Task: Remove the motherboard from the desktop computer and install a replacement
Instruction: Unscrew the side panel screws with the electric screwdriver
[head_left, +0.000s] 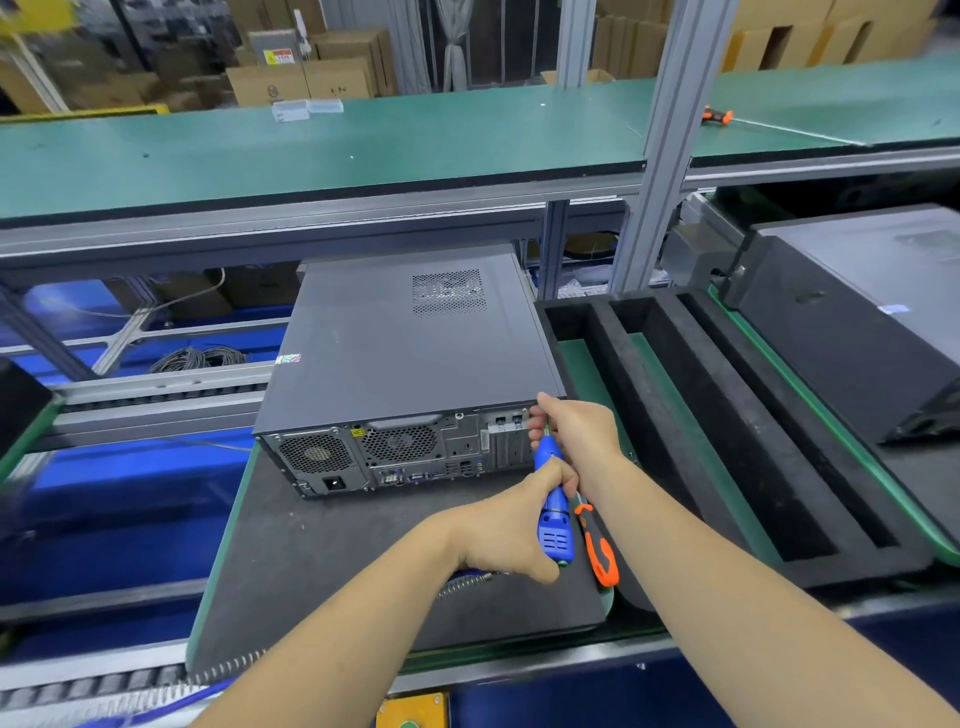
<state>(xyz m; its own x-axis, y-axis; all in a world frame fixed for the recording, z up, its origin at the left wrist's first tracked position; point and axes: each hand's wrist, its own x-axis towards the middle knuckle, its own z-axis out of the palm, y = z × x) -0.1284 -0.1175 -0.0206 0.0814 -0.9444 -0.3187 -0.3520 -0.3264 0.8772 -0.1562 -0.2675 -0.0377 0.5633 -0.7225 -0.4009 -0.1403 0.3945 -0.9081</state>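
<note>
Blue electric screwdriver (551, 499) gripped in left hand (511, 525); right hand (574, 428) pinching its bit at desktop computer (410, 364) rear corner; orange screwdriver (597, 545) just beside.

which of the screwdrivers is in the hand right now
The blue electric screwdriver: the left hand grips it at the case's rear corner. The orange-and-black one lies on the mat; another orange one lies on the far shelf.

Both forearms outstretched, left hand (511, 525) clenched in a grip, right hand (571, 431) with fingers curled forward
</note>
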